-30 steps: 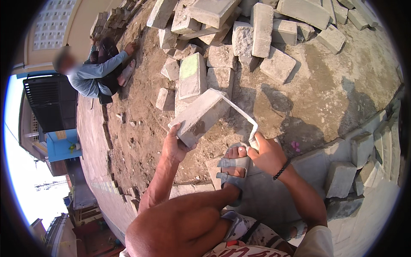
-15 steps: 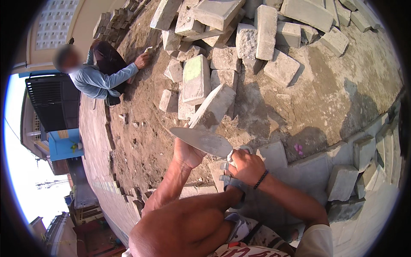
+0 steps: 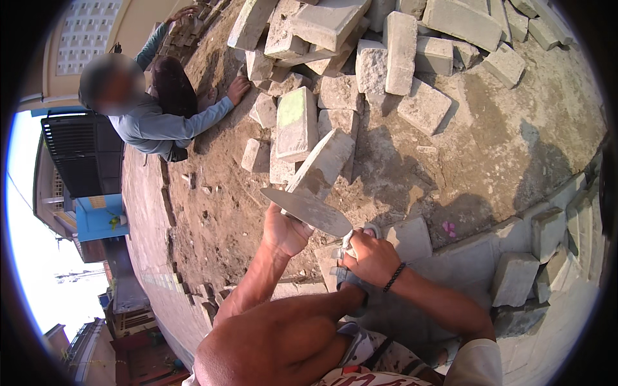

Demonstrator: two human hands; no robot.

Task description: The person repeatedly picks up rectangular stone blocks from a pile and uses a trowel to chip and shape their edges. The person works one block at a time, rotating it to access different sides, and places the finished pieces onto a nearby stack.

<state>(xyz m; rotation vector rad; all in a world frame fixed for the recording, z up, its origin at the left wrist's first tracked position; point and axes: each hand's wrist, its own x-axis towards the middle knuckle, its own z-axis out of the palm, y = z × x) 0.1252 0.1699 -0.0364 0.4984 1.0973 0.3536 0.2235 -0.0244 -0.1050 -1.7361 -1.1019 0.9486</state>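
A mason's trowel point(image 3: 312, 212) with a broad, pointed metal blade crosses the middle of the view, its tip toward the upper left. My right hand point(image 3: 371, 259) is closed around its handle; a dark braided band circles that wrist. My left hand point(image 3: 283, 233) is beneath the blade, palm partly showing. The blade hides most of its fingers, and a pale bit shows by them that I cannot make out. Just beyond the blade leans a grey paving block point(image 3: 325, 161), touching other blocks. Near it stands a block with a yellow-green patch point(image 3: 295, 125).
A heap of loose blocks point(image 3: 402, 51) lies ahead on bare soil point(image 3: 476, 128). At left, a person in a blue long-sleeved top point(image 3: 151, 128) crouches by the heap. Laid paving point(image 3: 444, 276) runs under my sandalled foot point(image 3: 351, 283), with more blocks point(image 3: 515, 276) at right.
The crouching person has leaned closer, one hand now at the heap's edge and the other arm stretched toward the stack behind. My hands and the trowel have shifted only slightly.
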